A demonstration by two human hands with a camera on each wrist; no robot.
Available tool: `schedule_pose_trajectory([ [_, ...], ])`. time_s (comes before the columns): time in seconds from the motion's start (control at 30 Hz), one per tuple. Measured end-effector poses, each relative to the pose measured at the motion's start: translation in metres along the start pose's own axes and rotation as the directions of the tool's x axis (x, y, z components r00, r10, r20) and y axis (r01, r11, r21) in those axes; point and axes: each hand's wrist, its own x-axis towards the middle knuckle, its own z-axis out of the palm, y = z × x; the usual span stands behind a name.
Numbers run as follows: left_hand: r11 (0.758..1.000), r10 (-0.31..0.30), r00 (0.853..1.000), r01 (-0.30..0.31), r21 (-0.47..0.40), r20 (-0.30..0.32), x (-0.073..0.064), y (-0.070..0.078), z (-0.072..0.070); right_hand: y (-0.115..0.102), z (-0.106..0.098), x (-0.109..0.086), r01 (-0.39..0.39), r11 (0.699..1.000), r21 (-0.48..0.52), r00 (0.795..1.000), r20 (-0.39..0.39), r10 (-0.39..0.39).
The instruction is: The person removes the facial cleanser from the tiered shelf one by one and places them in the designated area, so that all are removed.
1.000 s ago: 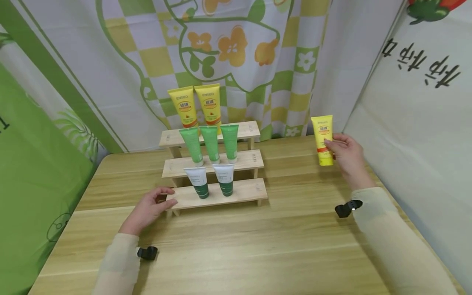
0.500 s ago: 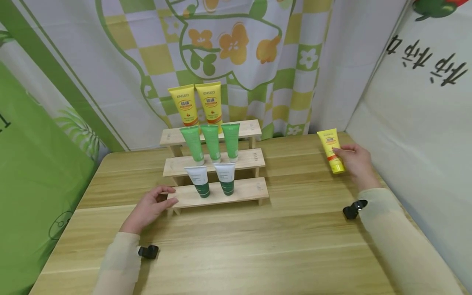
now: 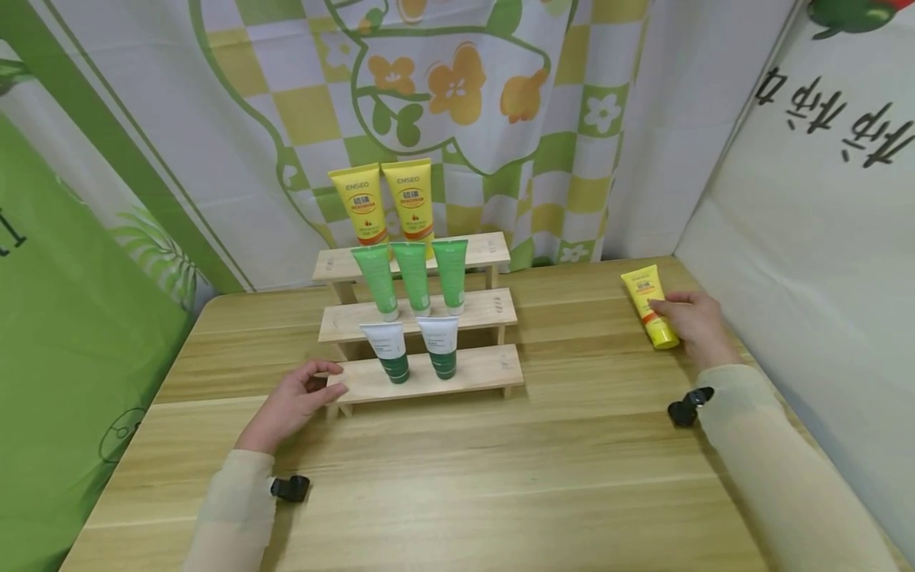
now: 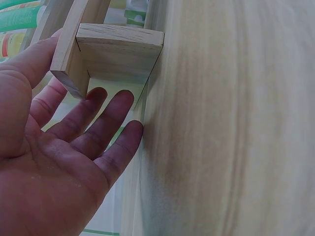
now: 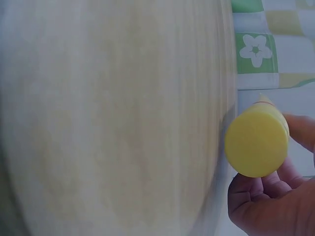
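Observation:
At the table's right side, my right hand (image 3: 695, 319) pinches a yellow squeeze tube (image 3: 646, 298) between thumb and fingers. The tube leans back, its round cap (image 5: 257, 142) facing the right wrist camera; whether it touches the table I cannot tell. My left hand (image 3: 291, 403) rests at the left end of the lowest board of a wooden three-step display stand (image 3: 493, 365). In the left wrist view, the thumb lies over the board (image 4: 69, 49) while the other fingers (image 4: 115, 118) stretch loosely past its end. Two white-and-green tubes (image 3: 439, 349) stand on that lowest step.
Three green tubes (image 3: 413, 278) stand on the middle step and two yellow tubes (image 3: 413, 199) on the top one. A patterned curtain (image 3: 457, 95) hangs behind the wooden table (image 3: 457, 485). White cloth (image 3: 829, 238) borders the right side, green cloth (image 3: 71, 318) the left.
My right hand has moved right and slightly toward me, lowering the yellow tube and tipping it from upright to leaning back. The left hand stays at the stand's end.

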Motion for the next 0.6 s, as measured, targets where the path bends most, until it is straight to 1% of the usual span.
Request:
schedule_pose_trajectory([
  [0.23,1.0,0.001,1.0,-0.001,0.029,-0.001,-0.001,0.0,0.0,0.003,-0.001,0.002,-0.004,1.0,-0.012,1.0,0.017,0.004],
  [0.4,1.0,-0.009,1.0,0.008,0.024,0.007,-0.002,0.002,-0.001,0.004,0.0,0.001,-0.021,0.999,-0.042,0.999,0.037,0.022],
  [0.47,1.0,-0.017,1.0,0.017,0.022,0.014,-0.004,0.011,-0.002,0.004,0.0,0.001,-0.015,0.999,-0.05,0.999,0.041,0.017],
  [0.5,1.0,-0.017,1.0,0.016,0.02,0.017,-0.004,0.013,-0.002,0.004,0.0,0.001,-0.013,0.998,-0.053,0.999,0.045,0.015],
  [0.6,1.0,-0.015,1.0,0.014,0.017,0.02,-0.004,0.013,-0.002,0.004,0.0,0.0,-0.003,0.998,-0.065,0.999,0.051,0.007],
])
